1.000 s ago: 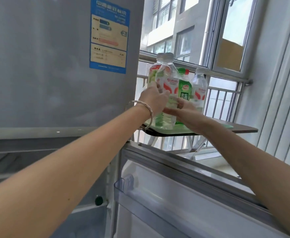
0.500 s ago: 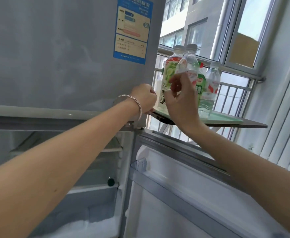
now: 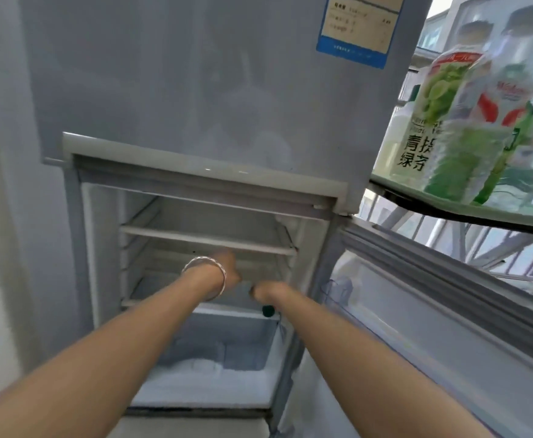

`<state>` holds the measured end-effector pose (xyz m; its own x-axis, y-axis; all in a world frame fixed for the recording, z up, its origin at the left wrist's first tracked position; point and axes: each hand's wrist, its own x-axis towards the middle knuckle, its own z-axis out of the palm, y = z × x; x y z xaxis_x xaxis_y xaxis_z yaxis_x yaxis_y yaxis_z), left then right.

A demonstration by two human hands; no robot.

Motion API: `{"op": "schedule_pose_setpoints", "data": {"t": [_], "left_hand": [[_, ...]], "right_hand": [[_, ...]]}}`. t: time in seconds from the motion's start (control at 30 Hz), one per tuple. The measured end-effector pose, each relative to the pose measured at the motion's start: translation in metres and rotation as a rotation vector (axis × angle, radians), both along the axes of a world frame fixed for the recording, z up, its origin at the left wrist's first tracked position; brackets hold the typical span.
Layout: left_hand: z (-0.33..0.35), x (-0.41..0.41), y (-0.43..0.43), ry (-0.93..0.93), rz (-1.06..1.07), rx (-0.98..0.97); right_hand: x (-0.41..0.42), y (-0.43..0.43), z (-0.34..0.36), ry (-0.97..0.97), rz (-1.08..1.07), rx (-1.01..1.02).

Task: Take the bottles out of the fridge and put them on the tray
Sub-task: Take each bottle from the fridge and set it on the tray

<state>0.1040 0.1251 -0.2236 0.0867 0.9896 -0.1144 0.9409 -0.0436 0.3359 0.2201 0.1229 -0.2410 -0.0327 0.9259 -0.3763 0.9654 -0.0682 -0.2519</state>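
Observation:
The fridge (image 3: pixel 195 90) has its lower compartment open, showing white shelves (image 3: pixel 205 240); I see no bottle inside. My left hand (image 3: pixel 227 270), with a bracelet on the wrist, reaches in at the middle shelf. My right hand (image 3: pixel 268 290) reaches in just to its right. Both sets of fingers point away and are hidden. At the upper right, a green tea bottle (image 3: pixel 429 121) and a red-labelled water bottle (image 3: pixel 496 121) stand upright with other bottles on a pale green tray (image 3: pixel 511 210).
The open fridge door (image 3: pixel 448 327) juts out on the right under the dark tabletop (image 3: pixel 442 211) that bears the tray. A clear drawer (image 3: pixel 227 352) with frost sits at the bottom. A small dark green knob (image 3: pixel 267 310) is below my right hand.
Both hands left the bottles on the tray and moved down and left into the fridge's lower compartment. My view dropped from the tray to the open compartment.

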Motion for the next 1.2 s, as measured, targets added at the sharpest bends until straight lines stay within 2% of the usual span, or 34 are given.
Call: {"op": "schedule_pose_setpoints", "data": {"t": [0.2, 0.47, 0.67, 0.73, 0.77, 0.83, 0.9, 1.03, 1.13, 1.2], "left_hand": [[-0.026, 0.006, 0.020, -0.065, 0.019, 0.020], [-0.067, 0.003, 0.034, -0.137, 0.063, -0.028], [-0.081, -0.010, 0.029, -0.157, 0.082, -0.063], [-0.082, -0.012, 0.027, -0.174, 0.081, -0.068], [-0.081, -0.012, 0.025, -0.180, 0.081, -0.065], [-0.078, -0.014, 0.021, -0.177, 0.074, -0.046], [-0.072, -0.016, 0.018, -0.165, 0.067, -0.035], [-0.052, -0.018, 0.010, -0.194, 0.039, -0.012], [-0.025, -0.010, -0.004, -0.212, -0.018, 0.028], [-0.005, -0.004, -0.016, -0.288, -0.060, 0.062]], "right_hand": [[0.008, 0.061, -0.074, -0.034, -0.077, 0.040], [0.009, 0.077, -0.110, -0.024, -0.222, 0.052], [0.019, 0.064, -0.130, 0.006, -0.167, 0.183], [0.016, 0.054, -0.137, 0.040, -0.199, 0.282], [0.014, 0.050, -0.138, -0.009, -0.171, 0.340], [0.006, 0.042, -0.136, -0.022, -0.141, 0.435], [-0.005, 0.038, -0.123, 0.050, -0.126, 0.541], [-0.017, 0.026, -0.062, 0.001, -0.034, 0.645], [-0.020, -0.001, -0.010, 0.114, 0.030, 0.694], [-0.023, -0.025, 0.025, 0.156, 0.068, 0.738]]}}
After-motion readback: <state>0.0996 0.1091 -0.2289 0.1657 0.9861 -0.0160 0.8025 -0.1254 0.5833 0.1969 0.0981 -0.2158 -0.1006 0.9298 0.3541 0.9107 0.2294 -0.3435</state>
